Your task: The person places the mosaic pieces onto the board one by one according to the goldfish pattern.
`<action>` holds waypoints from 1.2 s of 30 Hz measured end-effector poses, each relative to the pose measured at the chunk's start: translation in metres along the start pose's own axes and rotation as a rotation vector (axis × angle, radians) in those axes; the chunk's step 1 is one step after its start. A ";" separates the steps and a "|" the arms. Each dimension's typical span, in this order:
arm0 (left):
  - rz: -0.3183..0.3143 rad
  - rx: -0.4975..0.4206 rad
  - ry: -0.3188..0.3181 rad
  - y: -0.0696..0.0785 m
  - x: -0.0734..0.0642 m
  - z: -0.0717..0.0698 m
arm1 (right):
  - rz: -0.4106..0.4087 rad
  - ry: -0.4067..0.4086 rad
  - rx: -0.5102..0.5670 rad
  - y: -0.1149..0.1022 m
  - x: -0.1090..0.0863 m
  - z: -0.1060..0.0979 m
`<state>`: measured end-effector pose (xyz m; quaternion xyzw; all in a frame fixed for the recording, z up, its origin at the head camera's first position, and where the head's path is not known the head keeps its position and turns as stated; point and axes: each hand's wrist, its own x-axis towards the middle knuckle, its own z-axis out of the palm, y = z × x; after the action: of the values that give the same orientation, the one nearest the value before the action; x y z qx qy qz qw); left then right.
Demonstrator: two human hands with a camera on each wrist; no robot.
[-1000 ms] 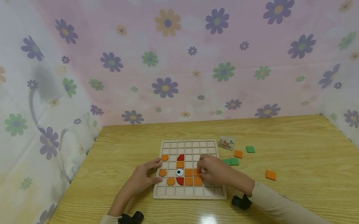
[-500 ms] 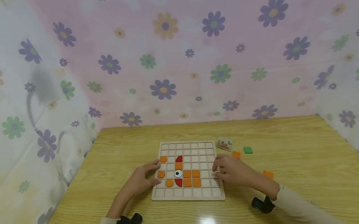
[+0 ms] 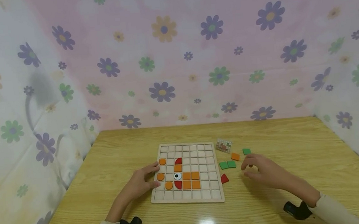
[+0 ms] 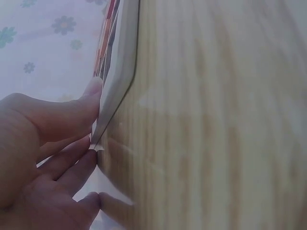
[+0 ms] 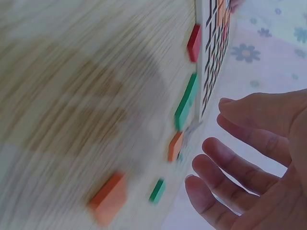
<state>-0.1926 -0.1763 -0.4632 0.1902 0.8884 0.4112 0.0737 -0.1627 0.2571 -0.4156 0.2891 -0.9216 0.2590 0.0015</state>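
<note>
Left hand (image 3: 138, 185): unmoved, extended fingers and thumb at the board's (image 3: 187, 201) left edge; relaxed grip, steadying it by my read.
Discs (image 3: 161, 177): three orange, left side of board, same cells.
Eye (image 3: 177, 176): red quarters (image 3: 178, 160) above and below in its column, orange single (image 3: 178, 168) directly above it.
Block (image 3: 186, 176): four orange squares, two by two, right of eye and lower quarter; fully uncovered since the right hand left.
Red tile (image 3: 225, 178): back in sight, just beside the board on the desk (image 3: 131, 144).
Card (image 3: 223, 146): near far right corner, detail too small to read.
Green pair (image 3: 231, 164): clear of the hand again; orange tile (image 3: 235, 156) and green tile (image 3: 246, 151) farther back.
Right hand (image 3: 266, 171): was at the block, now over the desk; fingers loosely bent, grip holding nothing.
Outer orange (image 5: 109, 199): loose on the desk (hand hides it from the head view).
Status: probably between placements; block looks seated, spare tiles remain.
</note>
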 end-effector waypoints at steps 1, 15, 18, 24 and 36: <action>0.005 -0.002 -0.003 0.000 0.000 0.000 | 0.009 0.004 -0.003 0.003 -0.004 -0.002; 0.018 -0.016 -0.006 -0.003 0.001 0.002 | 0.088 0.072 -0.104 0.034 -0.043 -0.014; 0.018 -0.013 -0.011 -0.002 0.001 0.001 | 0.104 0.029 -0.100 0.039 -0.047 -0.014; 0.014 -0.013 -0.006 -0.001 0.001 -0.003 | 0.056 -0.002 -0.050 0.050 -0.051 -0.010; 0.008 -0.031 0.002 -0.003 0.000 -0.001 | 0.036 0.037 0.031 0.052 -0.049 -0.004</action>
<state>-0.1933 -0.1786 -0.4647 0.1922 0.8812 0.4256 0.0740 -0.1501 0.3219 -0.4440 0.2675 -0.9224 0.2784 0.0095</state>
